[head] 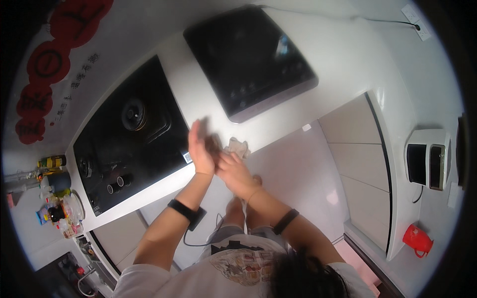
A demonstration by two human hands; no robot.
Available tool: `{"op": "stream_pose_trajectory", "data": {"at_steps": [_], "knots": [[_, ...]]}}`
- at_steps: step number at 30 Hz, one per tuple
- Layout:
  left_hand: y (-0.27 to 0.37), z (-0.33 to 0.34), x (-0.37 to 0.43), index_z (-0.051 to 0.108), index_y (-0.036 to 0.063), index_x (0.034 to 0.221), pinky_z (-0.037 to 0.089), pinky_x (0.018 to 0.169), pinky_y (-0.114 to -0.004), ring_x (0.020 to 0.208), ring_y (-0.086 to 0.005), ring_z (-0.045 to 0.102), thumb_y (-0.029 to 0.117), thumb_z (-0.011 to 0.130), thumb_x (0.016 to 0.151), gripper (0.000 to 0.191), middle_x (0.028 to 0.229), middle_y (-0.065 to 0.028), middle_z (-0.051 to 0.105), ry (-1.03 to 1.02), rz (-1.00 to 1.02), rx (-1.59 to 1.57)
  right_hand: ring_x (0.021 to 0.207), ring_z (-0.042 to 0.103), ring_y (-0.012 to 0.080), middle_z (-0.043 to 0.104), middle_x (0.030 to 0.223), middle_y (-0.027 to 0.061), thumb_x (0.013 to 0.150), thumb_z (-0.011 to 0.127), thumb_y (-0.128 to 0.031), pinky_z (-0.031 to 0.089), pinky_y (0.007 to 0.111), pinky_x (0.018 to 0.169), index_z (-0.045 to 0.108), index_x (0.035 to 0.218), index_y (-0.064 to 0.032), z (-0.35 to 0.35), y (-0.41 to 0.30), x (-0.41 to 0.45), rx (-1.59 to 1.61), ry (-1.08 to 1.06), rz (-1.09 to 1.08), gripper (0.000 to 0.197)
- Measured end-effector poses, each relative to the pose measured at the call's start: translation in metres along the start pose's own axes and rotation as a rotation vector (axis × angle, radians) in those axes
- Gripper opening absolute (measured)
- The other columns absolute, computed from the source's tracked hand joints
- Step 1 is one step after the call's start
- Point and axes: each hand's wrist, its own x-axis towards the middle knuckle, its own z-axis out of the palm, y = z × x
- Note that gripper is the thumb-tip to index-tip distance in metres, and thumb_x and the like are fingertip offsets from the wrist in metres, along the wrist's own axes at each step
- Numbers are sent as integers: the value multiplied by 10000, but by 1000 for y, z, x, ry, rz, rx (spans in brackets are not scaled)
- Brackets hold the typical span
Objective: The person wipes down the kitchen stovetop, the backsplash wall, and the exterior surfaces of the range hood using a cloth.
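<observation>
Over the front edge of the white counter (201,100), my two hands meet, with some motion blur between them. My left hand (201,152) is held edge-on with its fingers stretched upward, and I see nothing in it. The fingers of my right hand (236,175) point toward the left palm and seem to touch it near its base. Just beyond the right fingertips, a crumpled beige cloth (238,146) lies at the counter edge. The gas hob (149,164) is left of my hands; the black induction cooker (253,63) stands beyond them.
The cooker's cord runs to a wall socket (417,26). Several bottles (56,182) crowd the counter's left end, with a tap (85,279) below. On the right are a white appliance (426,158), a red jug (418,240) and cabinet fronts (357,149). A cable hangs by my left wristband (186,212).
</observation>
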Motion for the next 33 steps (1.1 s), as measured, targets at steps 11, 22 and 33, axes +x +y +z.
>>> {"op": "stream_pose_trajectory", "data": {"at_steps": [11, 22, 33], "knots": [[-33, 53, -18, 307, 35, 1453, 94, 1181, -429, 1441, -326, 163, 276, 343, 949, 560, 1524, -189, 250, -88, 158, 718, 1267, 442, 232, 518, 1334, 39, 789, 545, -15, 316, 468, 1055, 644, 1191, -186, -104, 149, -30, -373, 264, 442, 448], [-7, -4, -42, 361, 59, 1433, 159, 1166, -408, 1422, -330, 229, 284, 331, 959, 526, 1504, -168, 313, 24, 161, 535, 1201, 464, 250, 531, 1335, 22, 824, 514, -90, 350, 424, 970, 657, 1163, -162, -38, 55, 17, -94, 78, 0, 375], [-3, -9, -44, 439, 20, 1355, 208, 1139, -423, 1368, -344, 306, 72, 396, 815, 544, 1444, -159, 381, 181, 185, 896, 1097, 470, 205, 504, 1357, -11, 829, 530, -138, 368, 366, 880, 670, 1153, -173, -73, 87, 12, -205, -92, -113, 355]]}}
